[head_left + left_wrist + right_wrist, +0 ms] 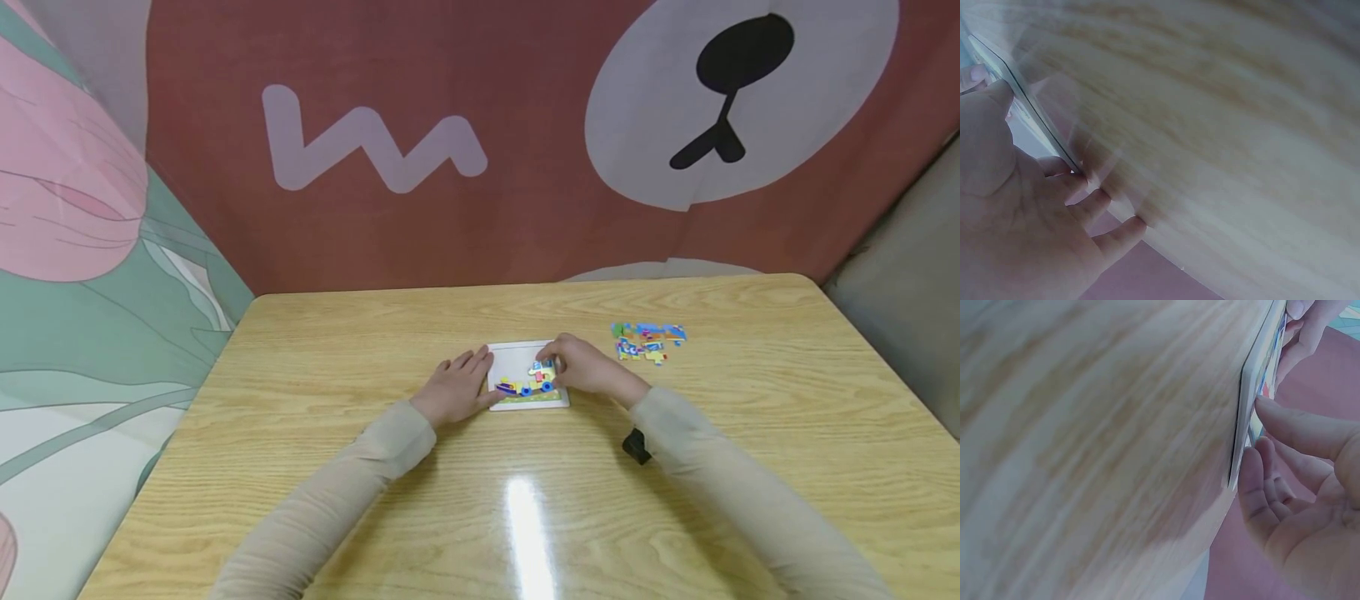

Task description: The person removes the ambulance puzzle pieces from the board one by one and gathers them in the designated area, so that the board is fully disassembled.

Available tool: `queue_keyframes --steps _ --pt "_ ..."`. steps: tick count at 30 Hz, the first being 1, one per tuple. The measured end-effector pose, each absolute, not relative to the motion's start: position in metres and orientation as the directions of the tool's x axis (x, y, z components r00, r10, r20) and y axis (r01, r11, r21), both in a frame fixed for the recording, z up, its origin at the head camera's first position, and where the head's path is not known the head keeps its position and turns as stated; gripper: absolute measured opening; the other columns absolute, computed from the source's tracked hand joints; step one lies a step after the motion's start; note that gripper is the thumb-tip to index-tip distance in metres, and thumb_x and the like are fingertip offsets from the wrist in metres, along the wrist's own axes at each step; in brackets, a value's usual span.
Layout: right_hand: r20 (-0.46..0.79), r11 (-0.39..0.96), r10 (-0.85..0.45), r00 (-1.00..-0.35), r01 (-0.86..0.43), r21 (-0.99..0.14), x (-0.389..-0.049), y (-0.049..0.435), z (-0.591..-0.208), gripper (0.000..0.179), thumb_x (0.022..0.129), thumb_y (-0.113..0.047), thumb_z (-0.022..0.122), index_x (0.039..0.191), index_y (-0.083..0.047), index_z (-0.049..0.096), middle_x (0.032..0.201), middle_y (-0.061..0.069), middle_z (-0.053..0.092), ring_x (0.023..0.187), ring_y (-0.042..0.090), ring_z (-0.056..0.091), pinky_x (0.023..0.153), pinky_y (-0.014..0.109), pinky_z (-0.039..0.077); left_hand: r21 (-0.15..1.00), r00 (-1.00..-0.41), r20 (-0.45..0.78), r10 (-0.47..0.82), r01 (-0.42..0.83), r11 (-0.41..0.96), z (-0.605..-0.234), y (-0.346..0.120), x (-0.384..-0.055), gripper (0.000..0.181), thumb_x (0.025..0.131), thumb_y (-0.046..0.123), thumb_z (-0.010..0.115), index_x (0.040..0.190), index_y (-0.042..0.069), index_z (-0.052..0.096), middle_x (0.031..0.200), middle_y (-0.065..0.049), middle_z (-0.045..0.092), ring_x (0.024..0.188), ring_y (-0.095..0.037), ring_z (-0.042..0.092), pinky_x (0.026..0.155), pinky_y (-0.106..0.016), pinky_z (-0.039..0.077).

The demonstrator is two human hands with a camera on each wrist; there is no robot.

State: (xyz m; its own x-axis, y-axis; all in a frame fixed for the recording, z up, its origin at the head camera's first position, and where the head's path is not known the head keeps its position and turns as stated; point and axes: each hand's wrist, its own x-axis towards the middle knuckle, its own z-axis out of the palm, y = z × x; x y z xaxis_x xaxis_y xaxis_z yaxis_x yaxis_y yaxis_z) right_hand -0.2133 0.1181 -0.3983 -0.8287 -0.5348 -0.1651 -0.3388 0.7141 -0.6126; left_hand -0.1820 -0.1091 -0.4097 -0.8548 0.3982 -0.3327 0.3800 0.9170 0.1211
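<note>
Puzzle board (513, 360), white-rimmed, is lying flat on a wood-grain table (337, 350), so I'll place everything off that. The far table edge runs behind the board with a strip of wood in between, and the left and right edges are both well off to its sides. Plenty of tabletop to move around on left of it, and in front too, where a bright reflection (528, 537) shows up.

Left hand (457, 387) is spread pretty wide and lies over the board's left edge, fingertips on the rim and the thumb by the lower left corner. Right hand (587, 367) is at the board's right edge, fingers bent, just a narrow gap to the thumb; can't tell if there's a piece pinched in there.

Fitted pieces (528, 386) make up part of a colorful vehicle picture along the bottom of the board. Loose pieces (651, 336) are bunched beyond its right side, near the far edge. A black object (636, 447) sits front-right of the board, partly behind the right sleeve (690, 442).
</note>
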Motion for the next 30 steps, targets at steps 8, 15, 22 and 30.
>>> queue_keyframes --steps 8,15,22,30 --pt "-0.179 0.704 -0.537 -0.824 -0.321 -0.633 -0.214 0.120 -0.400 0.039 0.081 0.005 0.069 0.118 0.000 0.060 0.099 0.017 0.059 0.079 0.019 0.053 0.070 0.027 0.046 0.127 -0.857 -0.329 0.397 0.376 0.918 -0.410 -0.110 -0.181 0.076 0.098 0.059 0.032 0.155 0.012 0.015 0.163 -0.004 0.011 0.149 -0.026 0.018 0.119 -0.050 0.023" --pt "-0.151 0.689 -0.531 -0.834 -0.322 -0.649 -0.215 0.122 -0.402 0.031 0.085 0.007 0.061 0.115 -0.003 0.060 0.090 0.014 0.061 0.074 0.017 0.052 0.064 0.025 0.044 0.138 -0.857 -0.334 0.393 0.368 0.920 -0.410 -0.109 -0.183 0.077 0.097 0.060 0.031 0.155 0.012 0.013 0.163 -0.003 0.010 0.149 -0.026 0.018 0.119 -0.050 0.022" --pt "-0.134 0.690 -0.506 -0.852 -0.306 -0.656 -0.214 0.124 -0.396 0.027 0.089 0.006 0.056 0.113 -0.005 0.064 0.098 0.017 0.063 0.088 0.027 0.060 0.066 0.028 0.049 0.131 -0.855 -0.337 0.394 0.371 0.919 -0.409 -0.108 -0.183 0.077 0.098 0.060 0.031 0.155 0.013 0.012 0.163 -0.003 0.009 0.149 -0.025 0.017 0.120 -0.049 0.022" --pt "-0.122 0.667 -0.448 -0.886 -0.240 -0.706 -0.216 0.140 -0.385 0.025 0.089 0.001 0.059 0.114 -0.001 0.065 0.103 0.018 0.064 0.097 0.032 0.064 0.082 0.039 0.056 0.134 -0.854 -0.332 0.401 0.377 0.916 -0.407 -0.108 -0.183 0.076 0.098 0.059 0.032 0.155 0.012 0.013 0.163 -0.003 0.009 0.149 -0.026 0.017 0.119 -0.050 0.022"
